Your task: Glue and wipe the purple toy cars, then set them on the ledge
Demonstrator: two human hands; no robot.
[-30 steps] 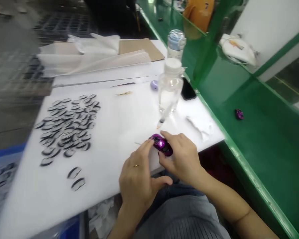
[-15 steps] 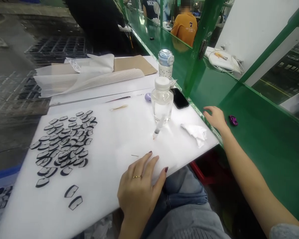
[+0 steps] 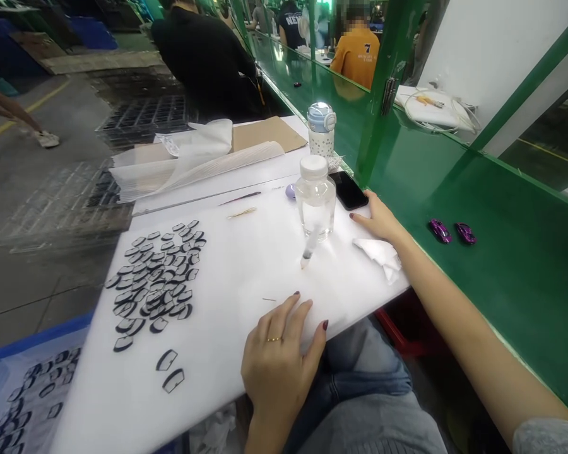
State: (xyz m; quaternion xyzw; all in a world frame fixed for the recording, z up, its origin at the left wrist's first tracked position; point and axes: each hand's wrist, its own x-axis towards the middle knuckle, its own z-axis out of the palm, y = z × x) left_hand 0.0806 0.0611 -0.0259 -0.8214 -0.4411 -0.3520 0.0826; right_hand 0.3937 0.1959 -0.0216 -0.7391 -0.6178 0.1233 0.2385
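My left hand (image 3: 281,343) lies flat on the white tabletop (image 3: 236,284) near its front edge, fingers spread and holding nothing. A thin needle-like piece (image 3: 269,299) lies just beyond its fingertips. My right hand (image 3: 381,221) is at the table's right edge beside a black phone (image 3: 349,191), thumb and finger apart; whether it touches the phone I cannot tell. Close by are a crumpled white tissue (image 3: 381,255), a clear jar of liquid with a white lid (image 3: 315,198), and a syringe-like dropper (image 3: 308,250). Many small black-edged clear pieces (image 3: 156,271) are scattered on the left.
Two purple toy cars (image 3: 439,231) sit on the green bench (image 3: 511,277) to the right. A dotted bottle (image 3: 320,132), wrapping sheets (image 3: 194,164) and cotton swabs (image 3: 242,213) are further back. A blue-rimmed bin (image 3: 33,334) stands at lower left. Co-workers sit beyond.
My right hand has moved from the green bench back to the table edge by the phone. Two purple cars now show on the bench. My left hand stays on the table; the view has shifted.
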